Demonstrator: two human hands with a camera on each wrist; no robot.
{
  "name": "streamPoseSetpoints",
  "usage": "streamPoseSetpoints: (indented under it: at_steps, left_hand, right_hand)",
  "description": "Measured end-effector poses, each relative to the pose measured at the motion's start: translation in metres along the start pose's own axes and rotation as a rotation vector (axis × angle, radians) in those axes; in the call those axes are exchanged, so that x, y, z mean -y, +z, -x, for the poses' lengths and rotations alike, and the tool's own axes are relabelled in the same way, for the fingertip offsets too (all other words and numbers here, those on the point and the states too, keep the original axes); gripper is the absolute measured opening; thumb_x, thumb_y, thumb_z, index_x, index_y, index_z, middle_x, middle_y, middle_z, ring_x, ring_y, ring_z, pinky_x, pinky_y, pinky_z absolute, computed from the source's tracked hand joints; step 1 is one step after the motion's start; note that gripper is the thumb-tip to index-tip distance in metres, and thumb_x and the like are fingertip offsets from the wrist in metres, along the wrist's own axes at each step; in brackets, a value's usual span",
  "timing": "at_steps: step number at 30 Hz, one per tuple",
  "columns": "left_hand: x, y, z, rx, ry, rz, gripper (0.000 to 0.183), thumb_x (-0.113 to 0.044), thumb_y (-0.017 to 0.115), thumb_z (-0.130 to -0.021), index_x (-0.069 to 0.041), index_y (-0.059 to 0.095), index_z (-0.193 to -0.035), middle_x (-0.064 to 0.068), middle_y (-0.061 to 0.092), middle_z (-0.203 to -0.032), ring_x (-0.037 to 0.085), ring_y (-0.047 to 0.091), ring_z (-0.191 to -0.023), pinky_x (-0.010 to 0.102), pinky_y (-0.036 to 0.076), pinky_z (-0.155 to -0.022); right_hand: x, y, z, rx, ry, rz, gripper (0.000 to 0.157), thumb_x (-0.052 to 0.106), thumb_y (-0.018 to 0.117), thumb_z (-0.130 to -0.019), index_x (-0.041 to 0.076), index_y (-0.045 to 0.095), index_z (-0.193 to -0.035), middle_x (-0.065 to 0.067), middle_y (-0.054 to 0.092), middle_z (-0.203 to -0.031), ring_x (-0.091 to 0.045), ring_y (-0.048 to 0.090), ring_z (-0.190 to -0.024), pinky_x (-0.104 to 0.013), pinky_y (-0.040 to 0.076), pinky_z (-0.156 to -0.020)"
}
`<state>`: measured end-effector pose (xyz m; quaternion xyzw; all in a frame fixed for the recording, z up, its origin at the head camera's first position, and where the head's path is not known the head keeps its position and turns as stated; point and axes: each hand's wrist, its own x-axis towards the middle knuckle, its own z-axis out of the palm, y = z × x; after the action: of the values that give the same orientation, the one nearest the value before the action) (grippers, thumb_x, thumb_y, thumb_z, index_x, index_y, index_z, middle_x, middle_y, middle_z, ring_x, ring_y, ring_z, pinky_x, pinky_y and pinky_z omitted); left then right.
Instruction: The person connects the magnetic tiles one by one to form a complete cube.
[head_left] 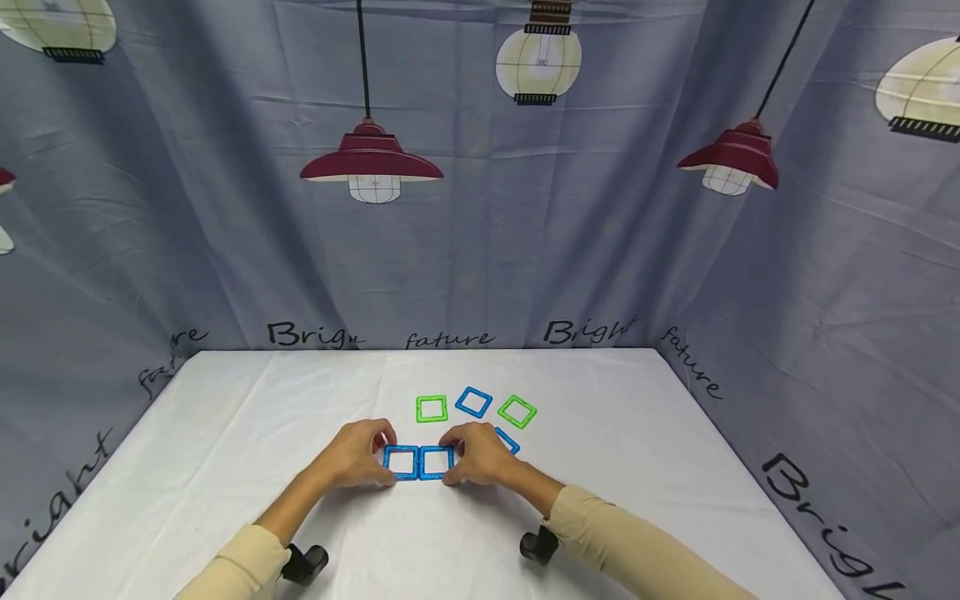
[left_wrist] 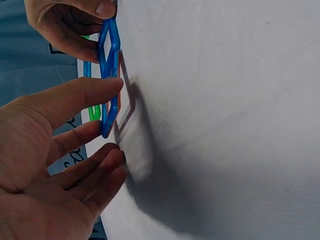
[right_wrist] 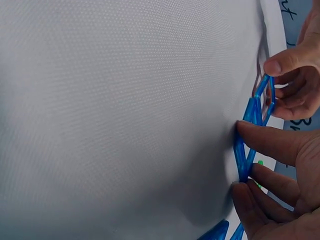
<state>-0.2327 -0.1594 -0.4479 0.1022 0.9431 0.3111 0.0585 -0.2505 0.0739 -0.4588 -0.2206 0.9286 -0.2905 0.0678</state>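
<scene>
Draped all round the work area is a grey-blue cloth backdrop (head_left: pixel 480 250) printed with lamps, and below it a white-covered table (head_left: pixel 225 433) is laid out. At the near middle, the left hand (head_left: pixel 358 454) is seen grasping the left blue square frame (head_left: pixel 401 462), thumb on its near edge and fingers curled over the far edge; in the left wrist view the thumb (left_wrist: pixel 80 97) is pressed against that frame's side. Right beside it, the right hand (head_left: pixel 480 454) is closed the same way round the right blue square frame (head_left: pixel 437 462). The two frames are held edge to edge, touching along one side, flat or nearly flat on the cloth; from the wrist views they may be lifted slightly, though that cannot be told for certain.

Outward from the hands, a third blue frame (head_left: pixel 507 440) is partly hidden just beyond the right hand. Farther off, a row of three loose pieces is laid: a green square frame (head_left: pixel 431 408) on the left, a blue square frame (head_left: pixel 473 402) in the middle, and a second green frame (head_left: pixel 517 411) on the right, all apart from each other.

As a judgement, the work is at an early stage: one pair is joined, or being joined, while four pieces are left untouched on the table.
</scene>
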Motion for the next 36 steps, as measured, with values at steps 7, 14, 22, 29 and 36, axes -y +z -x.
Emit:
streamPoseSetpoints:
  at_steps: [7,14,22,29,36]
  left_hand:
    - [-0.006,0.0,0.0,0.016,-0.012,0.021,0.046,-0.005,0.093,-0.06,-0.008,0.065,-0.096,0.005,0.059,-0.081,0.017,0.051,-0.073,0.031,0.043,-0.066]
    - [-0.01,-0.005,0.001,0.027,-0.032,0.007,0.046,-0.004,0.092,-0.062,-0.006,0.066,-0.099,0.005,0.059,-0.082,0.017,0.052,-0.072,0.031,0.045,-0.066]
    - [-0.014,-0.016,0.001,0.086,0.0,0.111,0.05,0.009,0.084,-0.061,-0.001,0.071,-0.108,0.005,0.065,-0.083,0.015,0.057,-0.077,0.03,0.049,-0.07]
    - [-0.02,-0.021,-0.002,0.091,-0.009,0.213,0.055,0.006,0.084,-0.067,0.001,0.069,-0.12,0.005,0.071,-0.096,0.017,0.068,-0.088,0.032,0.054,-0.076]
    - [-0.022,-0.019,-0.006,0.111,0.017,0.33,0.051,0.001,0.087,-0.071,0.003,0.065,-0.117,0.01,0.072,-0.105,0.02,0.072,-0.093,0.036,0.058,-0.081]
  right_hand:
    - [0.0,-0.001,0.0,0.005,0.013,0.008,0.048,0.014,0.094,-0.068,0.009,0.076,-0.113,-0.002,0.07,-0.095,-0.012,0.055,-0.082,-0.025,0.047,-0.073]
    - [0.001,0.0,-0.002,0.006,0.001,0.014,0.049,0.015,0.093,-0.068,0.009,0.076,-0.113,-0.002,0.07,-0.095,-0.011,0.055,-0.082,-0.024,0.047,-0.073]
    - [0.0,-0.001,-0.002,0.005,0.004,0.017,0.047,0.015,0.093,-0.068,0.008,0.077,-0.112,-0.002,0.07,-0.093,-0.011,0.054,-0.08,-0.023,0.046,-0.072]
    - [-0.001,-0.001,-0.001,0.007,0.005,-0.001,0.048,0.015,0.093,-0.069,0.008,0.076,-0.113,-0.003,0.069,-0.094,-0.012,0.053,-0.081,-0.025,0.046,-0.072]
    - [-0.003,0.001,-0.001,0.003,0.002,0.002,0.049,0.016,0.093,-0.069,0.007,0.076,-0.114,-0.001,0.07,-0.094,-0.012,0.054,-0.082,-0.025,0.046,-0.073]
